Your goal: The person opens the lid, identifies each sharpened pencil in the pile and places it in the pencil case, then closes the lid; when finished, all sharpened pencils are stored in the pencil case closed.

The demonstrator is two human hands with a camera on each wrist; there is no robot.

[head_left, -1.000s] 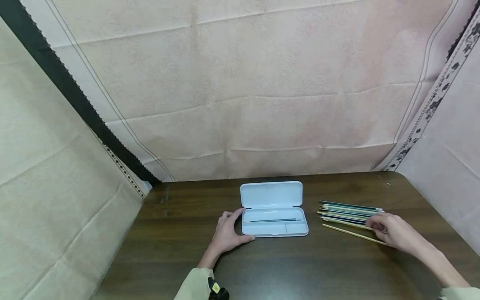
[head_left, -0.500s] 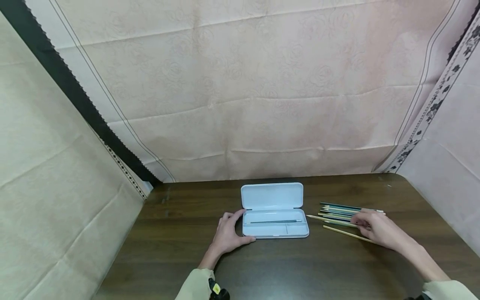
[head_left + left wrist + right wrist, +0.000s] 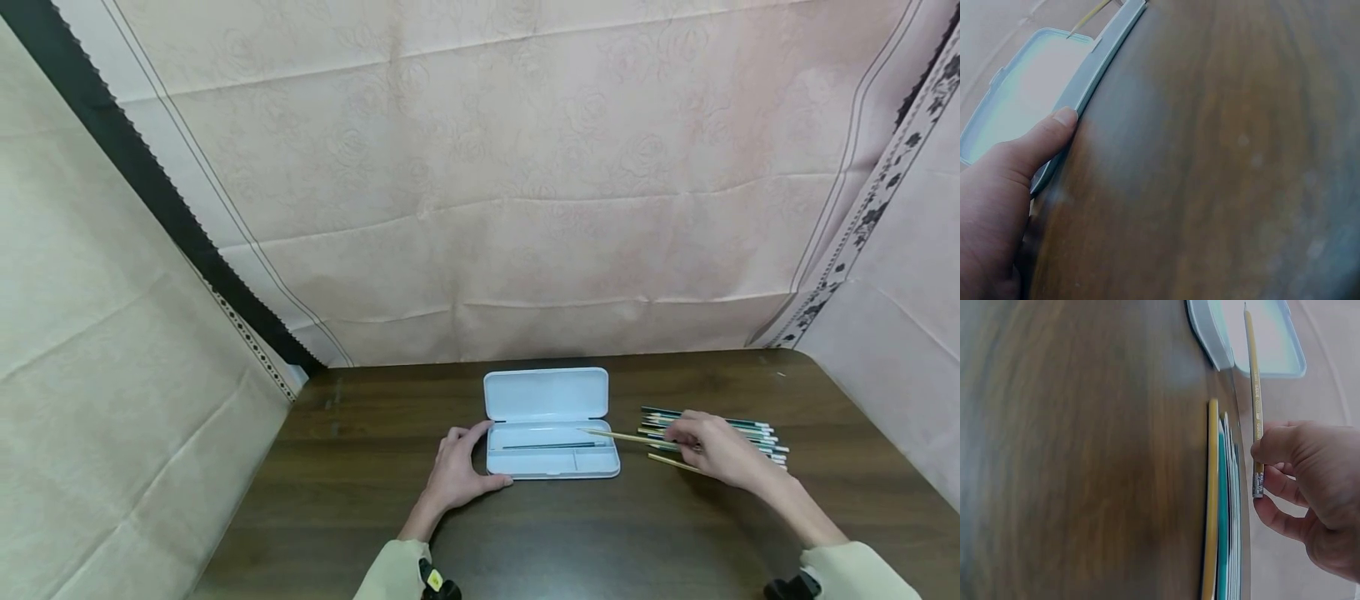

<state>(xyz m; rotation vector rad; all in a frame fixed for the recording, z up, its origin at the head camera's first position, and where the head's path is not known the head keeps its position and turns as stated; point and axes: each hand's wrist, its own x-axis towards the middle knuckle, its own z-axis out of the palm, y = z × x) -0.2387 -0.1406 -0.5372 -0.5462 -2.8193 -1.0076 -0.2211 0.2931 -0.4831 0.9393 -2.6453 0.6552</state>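
A light blue pencil case (image 3: pixel 517 463) lies with its lid up on the table, one dark pencil (image 3: pixel 551 446) in its long compartment. My left hand (image 3: pixel 459 473) holds the case by its left end, thumb at the front edge and fingers at the back corner. Between thumb and fingers my right hand (image 3: pixel 708 448) pinches a yellow pencil (image 3: pixel 1255 381) near its eraser end. The pencil's sharpened tip reaches over the right part of the case. Under and behind the right hand lie several pencils (image 3: pixel 757 428) side by side, partly hidden by it.
One more yellow pencil (image 3: pixel 671 462) lies apart, in front of the row. The dark brown wooden table (image 3: pixel 570 542) ends at a pale cloth wall (image 3: pixel 480 250) at the back, with cloth on both sides too.
My right hand has lifted the yellow pencil from the row and carried it leftward, bringing its tip over the case. The left hand stays at the case.
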